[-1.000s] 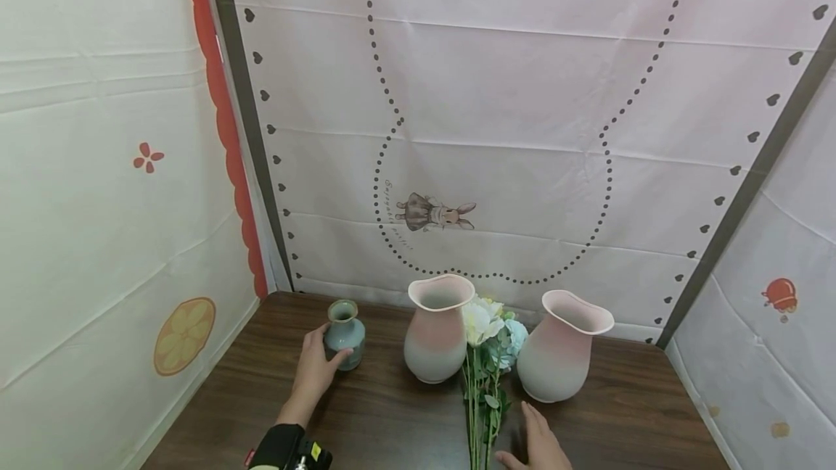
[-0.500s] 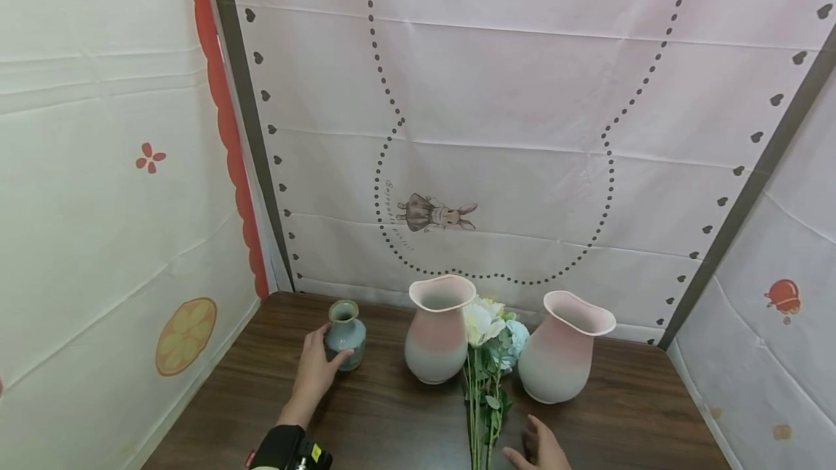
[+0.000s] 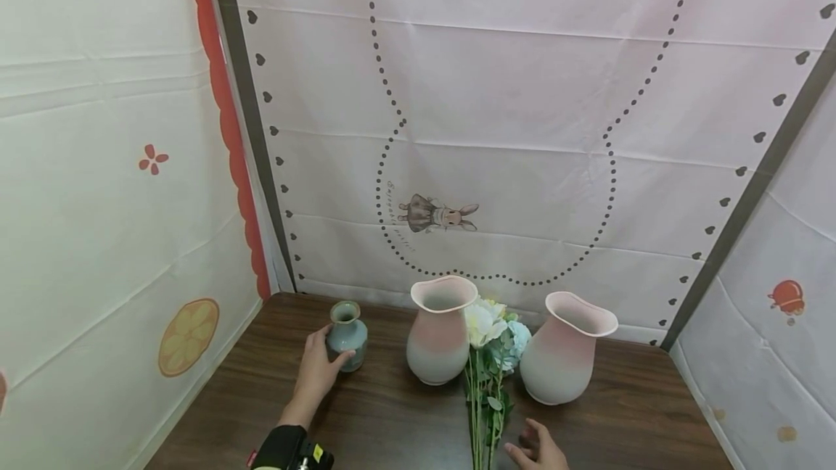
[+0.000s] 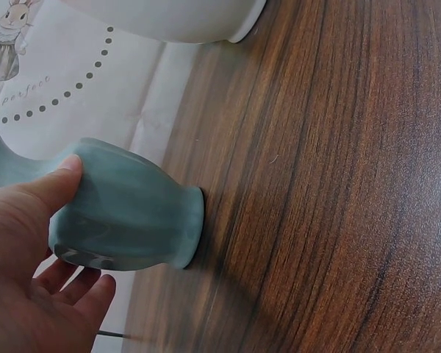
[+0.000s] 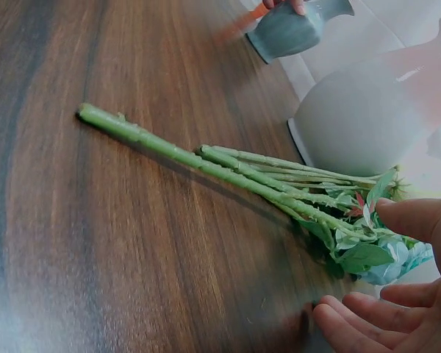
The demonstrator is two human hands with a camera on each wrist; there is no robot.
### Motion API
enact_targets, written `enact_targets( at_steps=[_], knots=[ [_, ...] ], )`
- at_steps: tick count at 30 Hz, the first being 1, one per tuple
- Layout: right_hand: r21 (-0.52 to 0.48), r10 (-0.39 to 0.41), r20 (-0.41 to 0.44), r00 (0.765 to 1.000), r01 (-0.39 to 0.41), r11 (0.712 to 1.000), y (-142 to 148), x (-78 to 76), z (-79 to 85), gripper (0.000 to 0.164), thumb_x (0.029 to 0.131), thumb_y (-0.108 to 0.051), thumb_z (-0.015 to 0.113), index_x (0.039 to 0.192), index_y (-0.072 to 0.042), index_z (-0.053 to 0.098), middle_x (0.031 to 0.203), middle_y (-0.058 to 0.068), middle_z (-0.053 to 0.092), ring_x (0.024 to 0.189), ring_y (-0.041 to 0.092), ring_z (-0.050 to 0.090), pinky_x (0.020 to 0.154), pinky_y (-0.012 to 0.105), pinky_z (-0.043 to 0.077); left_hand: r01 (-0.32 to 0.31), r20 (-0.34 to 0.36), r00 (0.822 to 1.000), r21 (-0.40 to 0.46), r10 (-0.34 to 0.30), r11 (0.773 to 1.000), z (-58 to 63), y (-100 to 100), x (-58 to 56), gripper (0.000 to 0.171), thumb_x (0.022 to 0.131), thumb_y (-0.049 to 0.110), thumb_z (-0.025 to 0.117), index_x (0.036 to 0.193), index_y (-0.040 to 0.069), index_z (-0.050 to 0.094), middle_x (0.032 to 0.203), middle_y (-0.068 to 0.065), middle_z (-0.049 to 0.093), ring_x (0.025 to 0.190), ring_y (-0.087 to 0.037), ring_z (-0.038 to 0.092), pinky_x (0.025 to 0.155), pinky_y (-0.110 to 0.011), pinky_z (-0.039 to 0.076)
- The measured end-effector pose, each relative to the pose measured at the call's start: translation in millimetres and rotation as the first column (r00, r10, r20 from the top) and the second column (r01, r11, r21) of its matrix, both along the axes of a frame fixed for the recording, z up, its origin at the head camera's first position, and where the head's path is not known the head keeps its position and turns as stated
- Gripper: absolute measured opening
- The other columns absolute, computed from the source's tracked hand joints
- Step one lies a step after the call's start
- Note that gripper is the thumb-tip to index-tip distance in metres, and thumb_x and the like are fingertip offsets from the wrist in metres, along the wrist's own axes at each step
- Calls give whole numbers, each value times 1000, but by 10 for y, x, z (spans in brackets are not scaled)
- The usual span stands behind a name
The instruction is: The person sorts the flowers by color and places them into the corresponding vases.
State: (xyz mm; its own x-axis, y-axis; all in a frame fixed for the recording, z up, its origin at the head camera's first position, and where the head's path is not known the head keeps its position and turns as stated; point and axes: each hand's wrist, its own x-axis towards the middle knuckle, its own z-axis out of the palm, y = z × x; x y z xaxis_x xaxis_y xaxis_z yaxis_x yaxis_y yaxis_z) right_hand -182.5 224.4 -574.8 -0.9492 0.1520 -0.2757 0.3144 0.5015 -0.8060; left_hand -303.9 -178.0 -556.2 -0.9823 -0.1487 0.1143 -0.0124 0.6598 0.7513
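1. While head view shows the left hand (image 3: pixel 317 370) with its grip around the small teal vase (image 3: pixel 350 343), apparently steadying it upright on the worktop (image 3: pixel 392 426), blooms (image 3: pixel 485 323) lie between two pink vases (image 3: pixel 439 354).
2. Left wrist: the thumb (image 4: pixel 61 182) braces it, seemingly for purchase.
3. Right wrist: near the stems (image 5: pixel 169 151), the right hand (image 5: pixel 435 315) is slack, empty.

Left hand (image 4: pixel 31 268): grips teal vase (image 4: pixel 125 209)
Bench (image 4: pixel 316 169): brown, wood-grained
Pale vessel (image 4: pixel 173 16): cropped at top
Cloth (image 4: pixel 136 77): printed rabbit (image 4: pixel 4 48)

- Blue vase (image 4: pixel 121 209), lower left of centre, is gleaming — smooth, glazed.
- Tabletop (image 3: pixel 398 434), bottom, is showing wood grain.
- Pink-topped vase (image 3: pixel 436 350) is looking smooth — mostly matt.
- Backdrop (image 3: pixel 496 93), top, is creasing like cloth.
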Motion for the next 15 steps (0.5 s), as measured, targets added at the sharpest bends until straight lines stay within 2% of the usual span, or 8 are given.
enact_targets(
  at_steps=[5,15],
  knots=[
    [-22,-14,3,1000,14,1000,-22,-6,-28,85,85,-42,77,136,16,42,116,29,65,97,37,71,77,47,62,-3,2,1000,5,3,1000,-3,3,0,78,93,24,71,150,-6,29,149,-32,32,138,-51,38,113,-63,39],
    [-133,-37,12,999,38,990,-46,-22,-55,74,88,-29,76,134,17,43,108,26,66,90,32,71,73,42,63,-3,-9,1000,20,3,1000,-5,6,2,77,93,24,71,150,-6,29,149,-32,32,138,-51,38,113,-63,38]
  ],
)
